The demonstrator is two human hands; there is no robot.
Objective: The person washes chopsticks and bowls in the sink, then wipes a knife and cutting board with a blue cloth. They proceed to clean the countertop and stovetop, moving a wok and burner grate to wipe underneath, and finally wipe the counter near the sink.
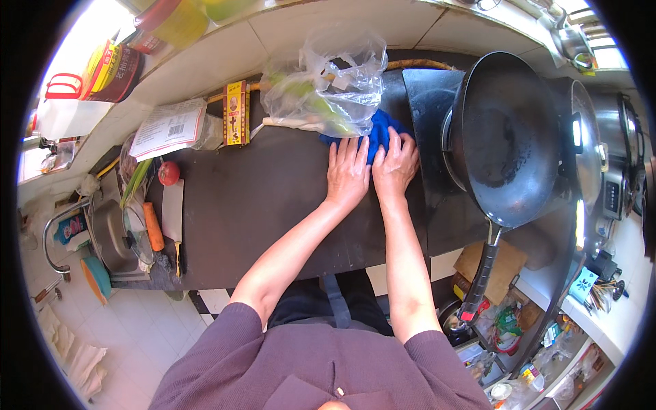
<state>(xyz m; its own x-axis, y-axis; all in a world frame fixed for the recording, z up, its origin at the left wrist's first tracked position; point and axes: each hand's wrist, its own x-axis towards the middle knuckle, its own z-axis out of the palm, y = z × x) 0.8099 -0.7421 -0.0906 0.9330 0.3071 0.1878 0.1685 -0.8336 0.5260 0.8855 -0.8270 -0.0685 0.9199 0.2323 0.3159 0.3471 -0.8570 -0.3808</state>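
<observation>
A crumpled blue cloth (379, 134) lies on the dark countertop (246, 205), just left of the cooktop. My right hand (395, 166) rests over it with bent fingers, gripping part of it. Close beside it, my left hand (347, 171) lies palm down, its fingertips at the cloth's near edge. A clear plastic bag (328, 92) with something green inside sits right behind the cloth, partly covering it. At the bag's near side a pale stick-like handle (292, 123) pokes out.
On the cooktop at right stands a black wok (507, 138), its handle (479, 287) jutting past the counter's front edge. Leftward lie a cleaver (173, 210), a tomato (169, 173), a carrot (153, 225) and a yellow box (236, 113), with a sink (110, 233) beyond.
</observation>
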